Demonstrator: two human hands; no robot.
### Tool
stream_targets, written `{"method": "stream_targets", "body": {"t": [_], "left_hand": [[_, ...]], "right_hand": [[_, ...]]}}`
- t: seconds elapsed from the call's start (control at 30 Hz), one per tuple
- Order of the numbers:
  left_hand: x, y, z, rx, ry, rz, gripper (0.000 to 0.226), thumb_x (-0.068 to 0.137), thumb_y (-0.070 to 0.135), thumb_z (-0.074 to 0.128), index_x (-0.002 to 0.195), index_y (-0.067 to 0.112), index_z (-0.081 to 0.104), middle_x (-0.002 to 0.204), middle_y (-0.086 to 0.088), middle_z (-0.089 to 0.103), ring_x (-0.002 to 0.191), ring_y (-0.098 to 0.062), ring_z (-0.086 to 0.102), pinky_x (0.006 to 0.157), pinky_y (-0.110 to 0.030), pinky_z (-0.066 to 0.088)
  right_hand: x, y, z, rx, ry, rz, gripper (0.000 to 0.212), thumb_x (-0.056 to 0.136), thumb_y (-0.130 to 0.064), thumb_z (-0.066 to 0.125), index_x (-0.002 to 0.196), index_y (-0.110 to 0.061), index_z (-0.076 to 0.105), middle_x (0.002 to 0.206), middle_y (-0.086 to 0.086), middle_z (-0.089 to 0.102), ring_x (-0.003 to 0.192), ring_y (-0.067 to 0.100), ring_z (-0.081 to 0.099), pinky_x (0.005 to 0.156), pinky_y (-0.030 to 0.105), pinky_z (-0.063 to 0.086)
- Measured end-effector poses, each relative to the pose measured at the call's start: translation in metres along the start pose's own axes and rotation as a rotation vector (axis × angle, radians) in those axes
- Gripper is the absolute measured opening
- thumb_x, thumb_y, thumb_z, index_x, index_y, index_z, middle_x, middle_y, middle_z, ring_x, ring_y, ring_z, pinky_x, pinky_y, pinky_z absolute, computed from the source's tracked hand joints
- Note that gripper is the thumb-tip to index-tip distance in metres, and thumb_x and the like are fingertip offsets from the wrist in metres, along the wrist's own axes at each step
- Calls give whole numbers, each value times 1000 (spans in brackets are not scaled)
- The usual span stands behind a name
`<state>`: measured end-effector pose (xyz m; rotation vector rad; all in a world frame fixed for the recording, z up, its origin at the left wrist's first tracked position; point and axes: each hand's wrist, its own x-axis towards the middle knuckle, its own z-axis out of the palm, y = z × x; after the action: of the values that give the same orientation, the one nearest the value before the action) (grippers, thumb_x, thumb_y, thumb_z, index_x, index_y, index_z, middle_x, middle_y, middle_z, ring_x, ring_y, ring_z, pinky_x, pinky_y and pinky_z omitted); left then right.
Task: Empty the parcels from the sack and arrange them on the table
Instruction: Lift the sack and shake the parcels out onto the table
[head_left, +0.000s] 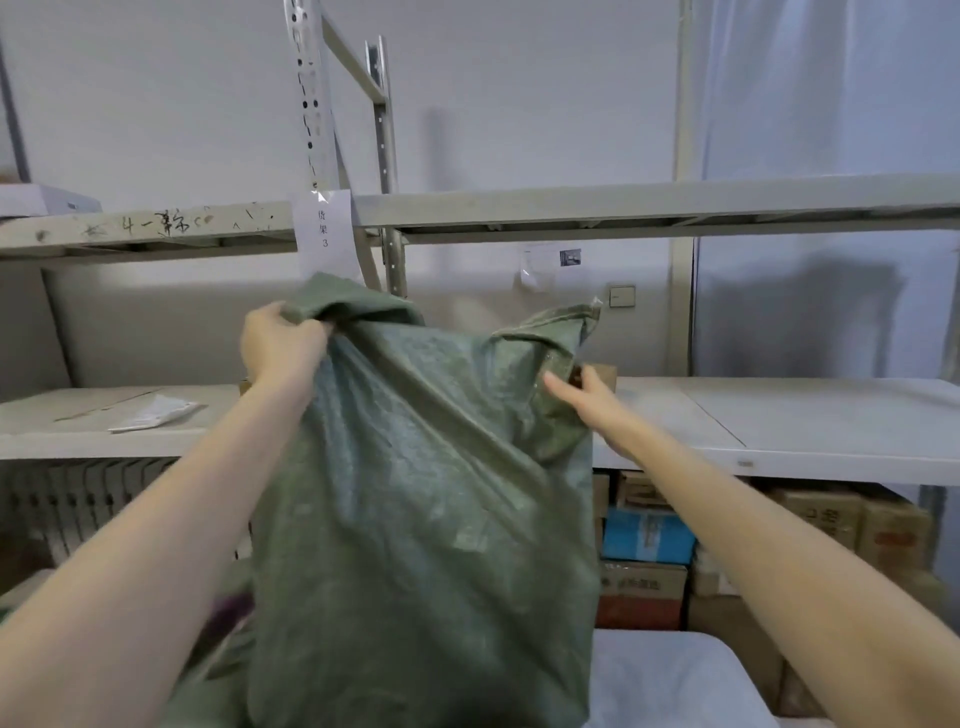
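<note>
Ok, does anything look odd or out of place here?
Nothing looks spilled or damaged. The left hand grips a corner of the green sack; the right hand, fingers open, touches its other side. One crumpled white mailer lies askew on the shelf.

A white-covered table fills the lower right foreground, the bottom of a green woven sack hanging against its left edge. Beyond stands a pale metal shelf rack. Its middle shelf holds a flat white packet at left and a brown carton partly hidden behind the sack. Stacked cardboard boxes sit beneath it.
</note>
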<state>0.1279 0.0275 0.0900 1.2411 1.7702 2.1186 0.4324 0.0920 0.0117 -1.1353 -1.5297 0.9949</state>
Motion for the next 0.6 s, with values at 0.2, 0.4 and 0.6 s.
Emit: {"method": "stream_targets", "body": {"t": [0.2,0.4,0.6], "left_hand": [[-9,-6,20,-25,-142,-51,15,81,15,71,96,15,67,93,-4,64,90,-21,57,86,-32,46],[4,42,32,-445,-202,-76,26,83,6,69,105,15,59,98,-3,65,95,-21,63,88,-33,52],[19,64,42,-368,-195,32,17,87,19,68,98,19,55,95,1,62,93,-17,59,82,-26,49]], "right_hand": [[-2,63,19,-261,98,231,43,88,-22,69,124,-2,55,129,13,59,121,31,54,100,38,45],[13,9,-20,-203,639,12,10,91,-22,59,92,-13,61,99,14,69,93,34,64,80,40,52],[29,-55,-43,-220,658,-78,7,87,-16,66,91,-14,60,98,8,68,88,29,68,85,47,56]]}}
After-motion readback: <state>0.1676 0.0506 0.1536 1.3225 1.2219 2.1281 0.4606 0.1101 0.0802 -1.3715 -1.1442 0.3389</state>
